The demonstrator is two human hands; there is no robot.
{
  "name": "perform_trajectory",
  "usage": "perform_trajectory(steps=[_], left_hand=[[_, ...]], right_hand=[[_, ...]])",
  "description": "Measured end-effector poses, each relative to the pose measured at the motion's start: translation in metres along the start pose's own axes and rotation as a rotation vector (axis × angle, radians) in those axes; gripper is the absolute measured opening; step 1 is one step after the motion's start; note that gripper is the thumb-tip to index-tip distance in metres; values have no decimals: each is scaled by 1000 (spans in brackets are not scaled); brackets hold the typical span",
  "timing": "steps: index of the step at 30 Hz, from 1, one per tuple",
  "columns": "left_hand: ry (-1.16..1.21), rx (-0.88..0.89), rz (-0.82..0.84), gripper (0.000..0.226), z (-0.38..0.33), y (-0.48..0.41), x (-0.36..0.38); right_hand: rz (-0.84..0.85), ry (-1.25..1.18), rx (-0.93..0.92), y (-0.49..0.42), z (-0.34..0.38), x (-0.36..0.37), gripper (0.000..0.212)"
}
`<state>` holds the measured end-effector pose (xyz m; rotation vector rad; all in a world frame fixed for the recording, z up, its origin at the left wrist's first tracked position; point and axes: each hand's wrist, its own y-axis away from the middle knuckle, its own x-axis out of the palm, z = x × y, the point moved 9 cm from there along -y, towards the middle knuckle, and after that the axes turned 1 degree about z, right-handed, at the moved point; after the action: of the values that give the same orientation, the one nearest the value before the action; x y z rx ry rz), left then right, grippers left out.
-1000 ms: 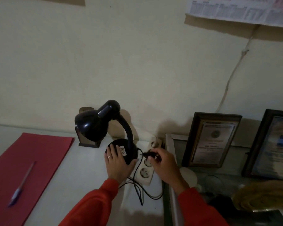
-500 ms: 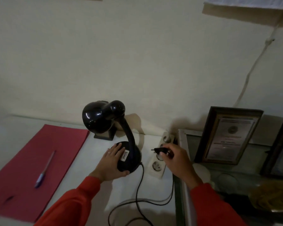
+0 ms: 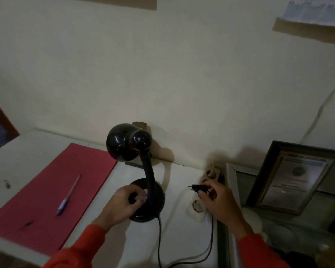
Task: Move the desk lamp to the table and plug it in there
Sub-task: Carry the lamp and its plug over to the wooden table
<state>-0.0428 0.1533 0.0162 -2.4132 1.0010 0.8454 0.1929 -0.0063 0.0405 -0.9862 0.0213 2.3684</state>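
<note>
A black desk lamp (image 3: pixel 143 171) with a round shade and bent neck stands upright on the white table (image 3: pixel 182 229). My left hand (image 3: pixel 122 204) rests on its round base, fingers curled over it. My right hand (image 3: pixel 220 202) pinches the lamp's black plug (image 3: pixel 198 188), prongs pointing left, just above a white power strip (image 3: pixel 199 206) that lies against the table's right edge. One empty round socket shows below the plug. The black cord (image 3: pixel 159 242) runs from the base toward the near edge and loops back to my right hand.
A red folder (image 3: pixel 46 200) with a pen (image 3: pixel 69 194) on it lies on the left of the table. A framed certificate (image 3: pixel 290 176) leans against the wall on a lower glass-topped surface at right. A white cable (image 3: pixel 317 117) climbs the wall.
The view has shifted right and closer. My right hand lifted the plug slightly off the strip; my left hand stayed on the lamp base, and the lamp shade turned more toward me.
</note>
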Motion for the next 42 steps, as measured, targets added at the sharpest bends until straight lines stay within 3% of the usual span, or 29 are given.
perform_trajectory(steps=[2,4,6,8,13,17,21,29,33,39,42], left_hand=[[151,-72,-384,16,-8,15,-29],[176,-15,-671,17,-31,29,-56],[83,59,-834,21,-62,30,-79],[6,122,-907,41,-89,21,-96],[-67,133,-802,72,-127,-18,-107],[-185,50,-788,61,-130,-32,-101],[-160,117,-790,50,-128,-33,-109],[102,305,-472,58,-121,-27,-115],[285,267,-522,64,-110,-13,-110],[295,34,-727,78,-86,-8,-87],[242,-12,-783,68,-84,-7,-84]], right_hand=[[2,-10,0,0,0,-1,23],[4,-8,6,1,-1,-1,24],[21,2,4,1,-1,1,24],[36,13,0,3,0,2,24],[38,8,36,4,4,0,25],[-49,-290,121,3,4,-2,30],[-56,-495,199,-2,6,3,13],[-86,-580,164,-15,36,1,17],[-70,-585,171,-13,36,6,19],[-60,-622,218,-10,24,14,17],[-65,-628,235,-7,20,14,14]])
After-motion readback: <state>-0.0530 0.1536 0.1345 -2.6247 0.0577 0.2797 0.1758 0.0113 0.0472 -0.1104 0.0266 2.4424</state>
